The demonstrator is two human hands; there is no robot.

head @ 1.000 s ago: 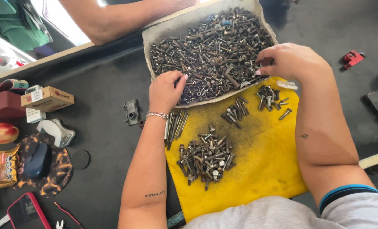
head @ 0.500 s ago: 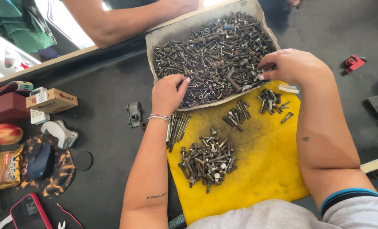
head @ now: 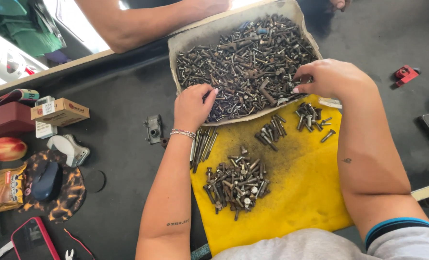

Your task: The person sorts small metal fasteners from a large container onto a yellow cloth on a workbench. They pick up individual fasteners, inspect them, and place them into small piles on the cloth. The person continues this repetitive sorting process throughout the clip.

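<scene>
The tray of bolts point(head: 190, 43) is the biggest thing I see, a shallow beige tray heaped with dark, rusty bolts and nuts, lying at the far side of the dark desk point(head: 118, 159) with its near edge overlapping the yellow cloth point(head: 301, 192). That cloth lies spread just in front of me and carries the sorted hardware: a large pile of bolts point(head: 236, 183) near its left side, a small cluster of short bolts point(head: 271, 131) nearer the tray, and another small cluster point(head: 309, 115) under my right wrist. A row of long bolts point(head: 202, 144) lies at the cloth's left edge, partly under my left wrist.

My left hand point(head: 191, 107) rests at the tray's near edge, its fingers curled down into the hardware; I cannot tell whether that grip has closed on a bolt. My right hand point(head: 330, 77) reaches over the tray's right side, with fingertips pinched together among the bolts, though what they hold is hidden.

Across the desk another person's forearm point(head: 142, 24) rests beside the tray. Off to my left lie a small cardboard box point(head: 60, 111) and a computer mouse point(head: 45, 180).
</scene>
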